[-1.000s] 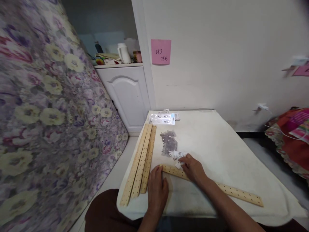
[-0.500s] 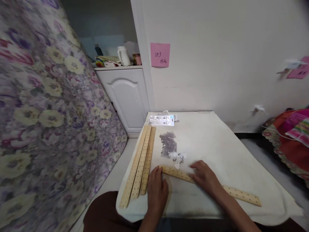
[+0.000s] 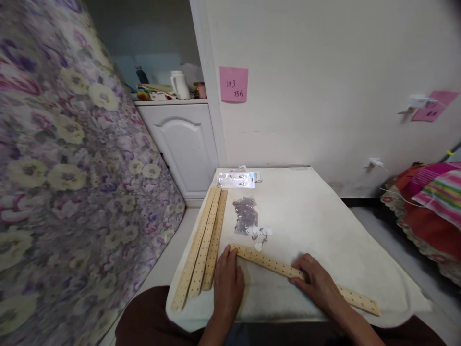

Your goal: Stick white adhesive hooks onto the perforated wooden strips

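A perforated wooden strip (image 3: 266,262) lies slanted across the near part of the cloth-covered table (image 3: 288,206). My left hand (image 3: 227,281) rests at its left end, fingertips on the wood. My right hand (image 3: 313,278) grips the strip right of its middle, thumb at the near edge and fingers over the far edge. Three more perforated strips (image 3: 205,240) lie side by side at the table's left. Beyond the slanted strip are small white-tagged metal pieces (image 3: 258,235) and a pile of small grey plastic packets (image 3: 246,215).
A clear blister pack (image 3: 236,179) lies at the table's far left corner. A flowered curtain (image 3: 72,168) hangs at the left, beside a white cabinet (image 3: 183,144). Colourful fabric (image 3: 428,211) is piled at the right, beyond the table.
My right hand has moved a little right and nearer along the strip, and its fingers have closed on it. The whole view has shifted slightly.
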The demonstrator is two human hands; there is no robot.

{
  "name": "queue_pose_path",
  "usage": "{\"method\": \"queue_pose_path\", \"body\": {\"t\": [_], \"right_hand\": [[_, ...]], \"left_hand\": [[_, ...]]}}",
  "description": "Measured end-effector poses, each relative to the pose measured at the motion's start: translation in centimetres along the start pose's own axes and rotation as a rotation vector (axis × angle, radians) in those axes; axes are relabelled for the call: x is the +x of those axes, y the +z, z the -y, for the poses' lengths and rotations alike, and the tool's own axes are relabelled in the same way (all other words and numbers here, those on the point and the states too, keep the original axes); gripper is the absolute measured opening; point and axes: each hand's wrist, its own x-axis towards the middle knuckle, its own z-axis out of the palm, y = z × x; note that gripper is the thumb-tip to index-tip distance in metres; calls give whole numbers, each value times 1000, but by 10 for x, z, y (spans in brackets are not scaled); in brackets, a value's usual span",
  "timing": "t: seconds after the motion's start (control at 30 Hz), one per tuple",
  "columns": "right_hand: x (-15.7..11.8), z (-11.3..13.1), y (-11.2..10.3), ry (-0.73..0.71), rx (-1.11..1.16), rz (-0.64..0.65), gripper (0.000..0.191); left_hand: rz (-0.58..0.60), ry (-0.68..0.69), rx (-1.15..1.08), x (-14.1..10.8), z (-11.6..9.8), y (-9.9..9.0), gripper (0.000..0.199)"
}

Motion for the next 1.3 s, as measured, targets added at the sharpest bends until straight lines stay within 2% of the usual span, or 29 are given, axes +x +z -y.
{"method": "queue_pose_path", "body": {"t": [0.1, 0.23, 0.4, 0.5, 0.6, 0.73, 0.8, 0.9, 0.97, 1.1, 1.3], "right_hand": [[9, 0, 0, -12, 33, -23, 14], [42, 12, 11, -102, -5, -93, 17], [86, 36, 36, -163, -236, -39, 25], [98, 43, 42, -184, -353, -19, 23], [102, 45, 41, -201, -348, -2, 19], [101, 45, 44, -171, -113, -33, 17], [101, 44, 48, -144, 111, -77, 15], [104, 43, 53, -29, 498, -118, 5], [107, 41, 54, 67, 688, -102, 10], [107, 41, 52, 148, 851, -22, 24], [93, 51, 43, 171, 919, 40, 20]], "left_hand": [[12, 12, 7, 1, 1, 0, 46], [11, 11, 7, 2, 1, 0, 45], [-8, 14, -7, 0, -1, -1, 46], [-10, 6, -19, -1, -1, -1, 47], [-14, -8, -30, -1, -1, 0, 47], [-3, -13, -28, -1, 0, 1, 47], [-3, -8, -29, -1, 0, 2, 47], [-15, -8, -44, -2, 1, 1, 47], [-21, -9, -57, -2, 0, 1, 47], [-21, -21, -75, -1, -2, 1, 45], [-71, -20, -169, 2, -5, -7, 36]]}}
